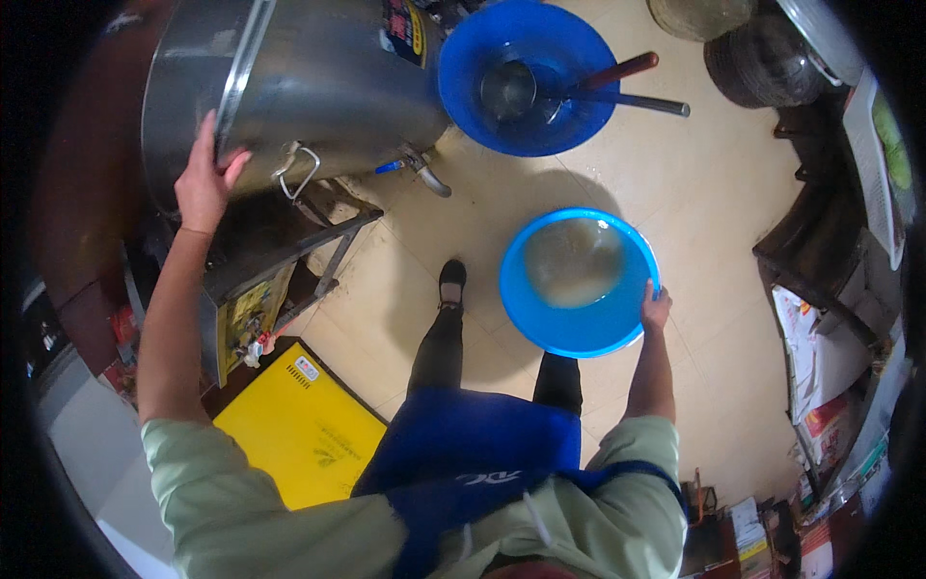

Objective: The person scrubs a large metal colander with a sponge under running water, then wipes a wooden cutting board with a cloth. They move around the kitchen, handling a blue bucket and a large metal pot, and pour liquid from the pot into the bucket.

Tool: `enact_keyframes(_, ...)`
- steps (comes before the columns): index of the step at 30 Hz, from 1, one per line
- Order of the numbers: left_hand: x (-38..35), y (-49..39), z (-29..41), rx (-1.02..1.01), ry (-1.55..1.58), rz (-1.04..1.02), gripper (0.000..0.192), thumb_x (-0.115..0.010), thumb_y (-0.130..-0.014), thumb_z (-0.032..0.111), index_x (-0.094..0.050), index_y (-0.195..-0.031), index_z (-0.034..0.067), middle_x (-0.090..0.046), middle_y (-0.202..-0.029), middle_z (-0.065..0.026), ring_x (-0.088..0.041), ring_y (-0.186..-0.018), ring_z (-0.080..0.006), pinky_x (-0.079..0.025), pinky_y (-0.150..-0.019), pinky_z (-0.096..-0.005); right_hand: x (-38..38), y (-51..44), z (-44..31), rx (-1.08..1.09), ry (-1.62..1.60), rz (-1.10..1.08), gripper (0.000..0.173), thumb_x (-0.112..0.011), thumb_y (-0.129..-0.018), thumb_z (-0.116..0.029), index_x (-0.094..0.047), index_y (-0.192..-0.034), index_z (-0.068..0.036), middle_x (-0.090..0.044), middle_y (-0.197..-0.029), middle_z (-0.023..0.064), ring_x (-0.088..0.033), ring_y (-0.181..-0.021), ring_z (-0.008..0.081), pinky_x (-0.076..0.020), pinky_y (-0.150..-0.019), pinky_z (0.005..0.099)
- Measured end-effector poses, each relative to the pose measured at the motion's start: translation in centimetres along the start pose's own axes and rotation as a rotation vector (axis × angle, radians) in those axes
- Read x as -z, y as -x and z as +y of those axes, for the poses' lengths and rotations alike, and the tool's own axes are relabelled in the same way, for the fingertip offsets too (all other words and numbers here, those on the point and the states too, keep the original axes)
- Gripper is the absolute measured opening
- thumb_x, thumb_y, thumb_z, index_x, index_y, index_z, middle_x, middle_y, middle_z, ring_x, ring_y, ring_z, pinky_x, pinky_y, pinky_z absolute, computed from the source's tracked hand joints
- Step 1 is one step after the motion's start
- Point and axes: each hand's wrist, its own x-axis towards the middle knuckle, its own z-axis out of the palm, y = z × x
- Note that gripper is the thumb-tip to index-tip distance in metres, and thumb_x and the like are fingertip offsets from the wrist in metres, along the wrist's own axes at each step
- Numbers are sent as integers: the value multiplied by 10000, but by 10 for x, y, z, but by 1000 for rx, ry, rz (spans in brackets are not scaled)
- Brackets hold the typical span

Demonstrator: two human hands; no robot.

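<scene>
My right hand [656, 307] grips the right rim of a light-blue plastic basin [579, 329], which is tilted and holds some cloudy liquid [575, 264]. At the upper left, my left hand [205, 177] touches a large stainless-steel drum [325, 87] beside its bright metal band, fingers apart, holding nothing. A wire handle [302, 174] and a spigot with a blue lever [427, 174] stick out of the drum. Beyond the light-blue basin, a dark-blue basin [463, 108] holds a metal ladle [508, 90]; a brown handle and a metal handle rest over its rim.
A dark metal stand [289, 250] is under the drum. Near my left side lies a yellow panel [296, 427]. Dark jars [767, 65] stand at the upper right, above a rack with a white tray [868, 174]. Boxes and packets line the lower right.
</scene>
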Motion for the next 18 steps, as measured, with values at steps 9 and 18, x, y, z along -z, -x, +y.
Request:
enact_keyframes(9, 8, 0, 14, -29, -109, -9, 784, -596, -758, 471, -218, -1412, 262, -540, -796, -66, -594, -534, -238, -491, -438, -368, 49, 68, -182, 516, -198, 62, 373, -516, -888, -260, -499, -1178, -25, -474, -1175, 248, -462, -1092, 393, -383, -946, 429)
enact_keyframes(18, 12, -4, 27, 45, 275, -296, 754, -605, -793, 369, -182, -1411, 279, -531, -985, -120, -598, -827, -324, -512, -649, -448, 71, 172, -276, 837, -37, -223, 333, -498, -907, -245, -521, -1168, -41, -469, -1177, 214, -533, -1011, 360, -460, -864, 389)
